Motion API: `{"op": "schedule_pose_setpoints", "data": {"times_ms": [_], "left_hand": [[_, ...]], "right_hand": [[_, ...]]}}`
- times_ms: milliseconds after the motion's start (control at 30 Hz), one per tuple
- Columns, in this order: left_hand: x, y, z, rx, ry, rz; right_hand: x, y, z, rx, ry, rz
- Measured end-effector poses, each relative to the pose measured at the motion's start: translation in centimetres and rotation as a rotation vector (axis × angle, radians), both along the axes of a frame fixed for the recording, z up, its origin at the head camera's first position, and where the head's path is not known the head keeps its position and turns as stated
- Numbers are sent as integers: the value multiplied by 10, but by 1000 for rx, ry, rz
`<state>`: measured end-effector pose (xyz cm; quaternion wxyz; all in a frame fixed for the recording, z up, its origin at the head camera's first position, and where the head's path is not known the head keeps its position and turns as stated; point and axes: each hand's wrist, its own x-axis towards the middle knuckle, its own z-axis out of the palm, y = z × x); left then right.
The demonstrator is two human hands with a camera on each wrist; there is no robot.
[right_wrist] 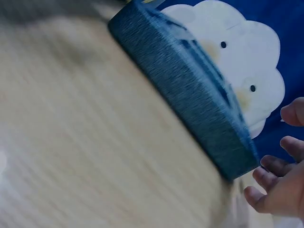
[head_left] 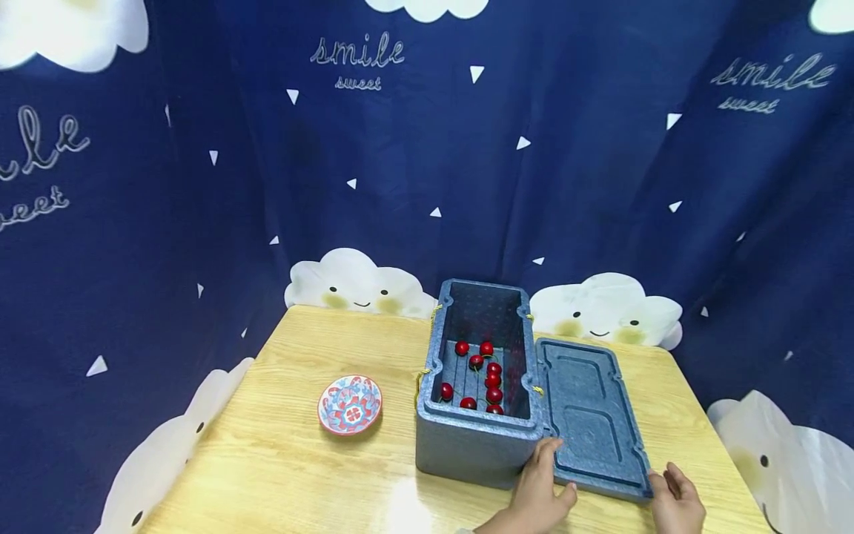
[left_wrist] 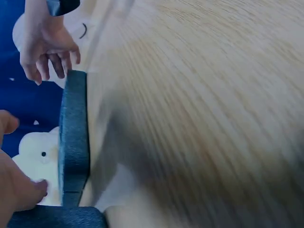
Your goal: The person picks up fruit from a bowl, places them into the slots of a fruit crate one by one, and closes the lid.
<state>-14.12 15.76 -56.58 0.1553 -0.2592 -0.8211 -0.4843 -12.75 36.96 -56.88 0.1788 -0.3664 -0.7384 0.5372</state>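
A deep blue-grey foam box (head_left: 474,449) stands without its cover, several red cherries (head_left: 494,395) on its floor. To its right lies the matching lid (head_left: 590,411), its recessed face up. My left hand (head_left: 543,489) is at the box's near right corner, beside the lid's near left corner. Its thumb stands apart from the fingers; whether the fingertips touch the box is hidden. Loosely bent fingers of my right hand (head_left: 677,500) are at the lid's near right corner. In the right wrist view, this hand (right_wrist: 282,180) has spread fingers next to the lid (right_wrist: 185,90).
Left of the box, a small red, blue and white patterned bowl (head_left: 350,405) sits on the wooden table (head_left: 280,460). Yellow rope loops (head_left: 420,377) hang at the box's sides. A dark blue curtain (head_left: 400,163) with clouds surrounds the table.
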Motion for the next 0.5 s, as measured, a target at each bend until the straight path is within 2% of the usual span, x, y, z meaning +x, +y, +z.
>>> {"op": "schedule_pose_setpoints", "data": {"times_ms": [67,133,167,233,300,367,500], "left_hand": [[0,0,-5,-13,-174,25],[0,-1,-9,12,-332,24],[-1,-1,-10,34,-403,15],[-2,-2,-12,72,-504,-7],[-2,-3,-13,105,-579,-26],[-1,-4,-12,127,-623,-36],[0,-6,-6,148,-634,-42]], "right_hand": [[-2,-1,-7,20,-34,31],[-1,-2,-12,28,-46,67],[0,-4,-14,26,-59,72],[1,-6,-16,16,-62,82],[2,-9,-15,5,-77,94],[3,-11,-14,1,-77,111],[6,-14,-10,2,-95,104]]}}
